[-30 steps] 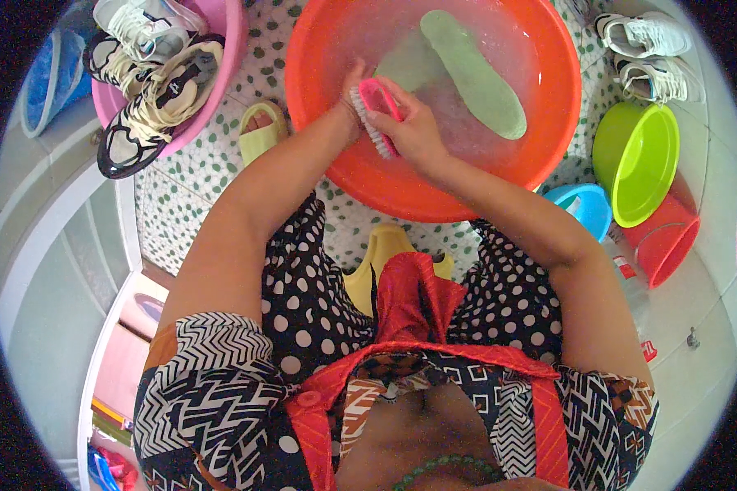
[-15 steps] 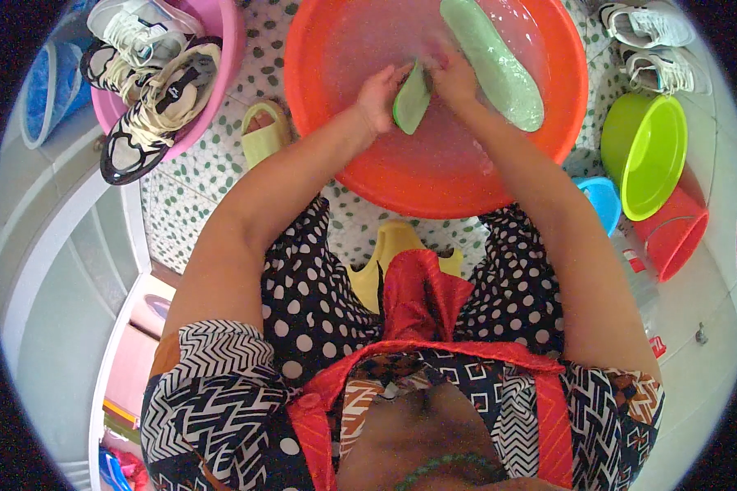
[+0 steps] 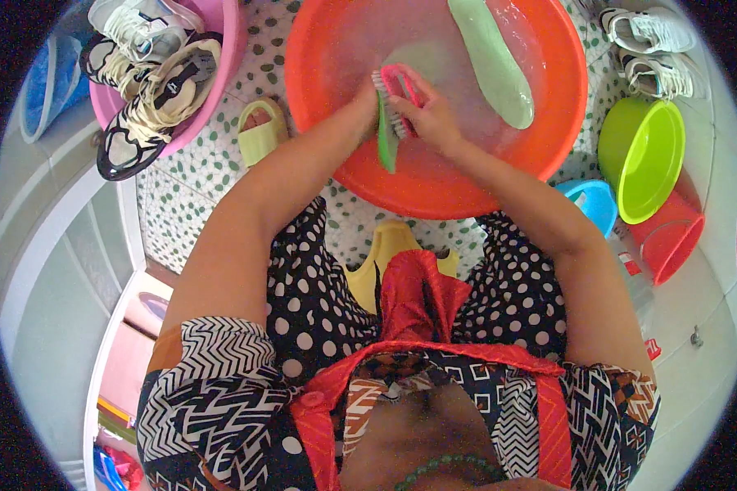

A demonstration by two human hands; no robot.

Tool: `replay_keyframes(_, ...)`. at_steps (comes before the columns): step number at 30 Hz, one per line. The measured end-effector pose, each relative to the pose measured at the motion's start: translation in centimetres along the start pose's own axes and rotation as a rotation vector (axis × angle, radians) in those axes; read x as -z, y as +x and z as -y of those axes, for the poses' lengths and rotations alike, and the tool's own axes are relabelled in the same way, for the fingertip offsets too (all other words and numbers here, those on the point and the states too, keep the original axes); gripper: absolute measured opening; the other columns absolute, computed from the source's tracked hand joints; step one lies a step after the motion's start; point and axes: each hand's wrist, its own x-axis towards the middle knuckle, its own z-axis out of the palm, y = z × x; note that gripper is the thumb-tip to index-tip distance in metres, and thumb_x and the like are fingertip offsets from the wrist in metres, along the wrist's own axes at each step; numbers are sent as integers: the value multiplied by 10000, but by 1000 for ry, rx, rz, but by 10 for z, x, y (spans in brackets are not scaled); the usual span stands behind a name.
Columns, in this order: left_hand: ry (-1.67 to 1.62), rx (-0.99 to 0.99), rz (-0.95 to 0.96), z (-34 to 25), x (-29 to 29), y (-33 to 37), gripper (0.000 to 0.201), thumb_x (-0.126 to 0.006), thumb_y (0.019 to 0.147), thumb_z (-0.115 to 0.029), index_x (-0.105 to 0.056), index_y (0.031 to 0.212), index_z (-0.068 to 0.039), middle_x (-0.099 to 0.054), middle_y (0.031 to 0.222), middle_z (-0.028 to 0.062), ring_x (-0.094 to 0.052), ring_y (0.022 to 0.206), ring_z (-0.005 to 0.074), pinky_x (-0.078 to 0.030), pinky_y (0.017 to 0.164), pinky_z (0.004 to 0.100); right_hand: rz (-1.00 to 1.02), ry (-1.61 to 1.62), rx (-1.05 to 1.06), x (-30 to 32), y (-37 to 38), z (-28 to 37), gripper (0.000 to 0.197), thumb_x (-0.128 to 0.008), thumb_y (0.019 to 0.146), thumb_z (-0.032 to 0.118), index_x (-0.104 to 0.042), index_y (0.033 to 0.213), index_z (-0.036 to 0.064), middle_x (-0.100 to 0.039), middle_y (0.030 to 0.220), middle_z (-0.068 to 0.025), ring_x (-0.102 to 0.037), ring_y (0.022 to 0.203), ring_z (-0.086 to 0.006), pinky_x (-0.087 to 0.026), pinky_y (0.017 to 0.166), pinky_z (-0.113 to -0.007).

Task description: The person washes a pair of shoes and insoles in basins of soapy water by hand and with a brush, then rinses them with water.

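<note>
Thin green insole (image 3: 386,143) is pinched by left hand (image 3: 360,106), pink plastic brush (image 3: 401,94) clamped by right hand (image 3: 430,119) above round orange basin (image 3: 434,184); wet insole could easily be dropped, water splashed out.

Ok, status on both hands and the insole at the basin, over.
Left hand holds green insole on edge over orange basin. Right hand presses pink brush on it. Second insole lies in the water, apart. Nothing blocking.

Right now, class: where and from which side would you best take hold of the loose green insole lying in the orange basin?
Probably at the narrower heel end of the green insole, nearest the basin's near rim. Come from the right, since both the left hand and right hand work at its left. It lies flat in water, so pinch the thin edge with fingers.
</note>
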Motion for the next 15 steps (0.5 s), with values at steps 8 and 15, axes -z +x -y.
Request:
replay_keyframes(8,-38,-61,119,-9,21,0,499,-388,837,-549,-573,1014,-121,-605,901,80,-579,800,242,-500,671,420,63,-70,66,-17,-13,39,506,-635,783,198,-476,1246,71,-598,1068,-57,-550,938,-113,-444,817,-263)
replay_keyframes(15,-28,57,-29,9,-16,-16,616,-385,787,-647,-559,1073,-130,-607,904,62,-583,769,217,-502,648,355,-233,-357,84,20,38,17,488,-634,767,327,-527,1197,123,-633,1004,-120,-597,949,-223,-458,809,-325)
